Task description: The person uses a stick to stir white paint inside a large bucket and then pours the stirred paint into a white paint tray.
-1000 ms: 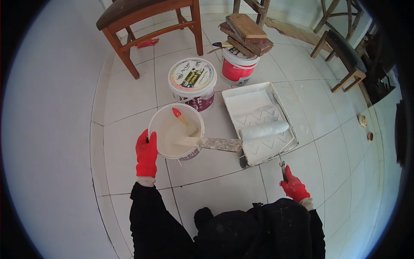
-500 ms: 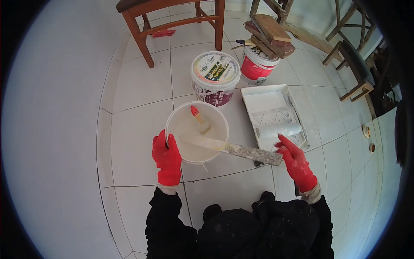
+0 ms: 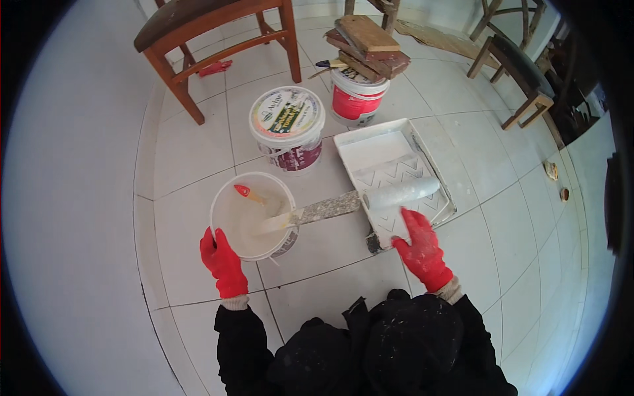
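My red-gloved left hand grips the near-left rim of an open white bucket of pale paint. Inside lies a red-tipped brush. A paint-crusted flat stick slants out of the bucket toward the white paint tray on its right. My red-gloved right hand has its fingers apart over the tray's near part, just below the white roller, with nothing visible in them. Whether it touches the tray I cannot tell.
A lidded bucket stands behind; a red one carries wooden boards and a brush. Wooden chair at back left, stool at right, red glove on tiles, white wall at left.
My right hand has left the dark hooked tool it held a second ago and moved up and left over the tray, fingers spreading. The held bucket sits a little lower in view.
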A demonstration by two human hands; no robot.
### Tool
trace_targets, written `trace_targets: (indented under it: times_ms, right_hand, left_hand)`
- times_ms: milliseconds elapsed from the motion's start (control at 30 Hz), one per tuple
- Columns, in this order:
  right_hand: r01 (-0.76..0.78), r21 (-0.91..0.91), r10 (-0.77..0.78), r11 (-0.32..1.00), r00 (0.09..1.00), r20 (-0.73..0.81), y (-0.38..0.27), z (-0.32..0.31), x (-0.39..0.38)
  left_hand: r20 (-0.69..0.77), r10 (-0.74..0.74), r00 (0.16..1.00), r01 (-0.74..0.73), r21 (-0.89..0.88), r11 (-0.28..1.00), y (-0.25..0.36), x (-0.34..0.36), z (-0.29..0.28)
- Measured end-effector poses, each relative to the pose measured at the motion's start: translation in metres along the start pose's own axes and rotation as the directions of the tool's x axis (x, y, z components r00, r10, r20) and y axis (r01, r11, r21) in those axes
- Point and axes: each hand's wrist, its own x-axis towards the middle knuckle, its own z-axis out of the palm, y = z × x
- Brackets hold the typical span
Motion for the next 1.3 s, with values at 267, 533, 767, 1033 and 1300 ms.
trace_targets:
  times_ms: [267,533,767,1033,1300]
  right_hand:
    - [-0.479,-0.212,0.519,0.852,0.827,0.214,0.104,-0.008,-0.083]
    - [-0.161,0.031,0.159,0.986,0.986,0.058,0.125,-0.02,-0.048]
    - [-0.144,-0.012,0.143,0.99,0.97,0.195,0.156,0.027,0.01]
    - [-0.138,0.039,0.128,0.99,0.974,0.184,0.138,0.029,0.054]
    - [-0.229,0.135,0.204,0.964,0.964,0.172,0.136,0.019,0.006]
  left_hand:
    - [-0.262,0.104,0.959,-0.063,0.161,0.985,0.026,-0.088,0.017]
    - [0.838,0.033,0.544,-0.105,0.03,0.994,0.044,-0.177,0.12]
    - [0.903,-0.072,0.423,-0.023,0.09,0.996,-0.016,-0.196,0.187]
    - [0.875,-0.051,0.481,0.05,0.031,0.998,0.005,-0.199,0.182]
    - [0.938,-0.304,-0.167,0.438,0.347,0.829,0.116,-0.095,0.028]
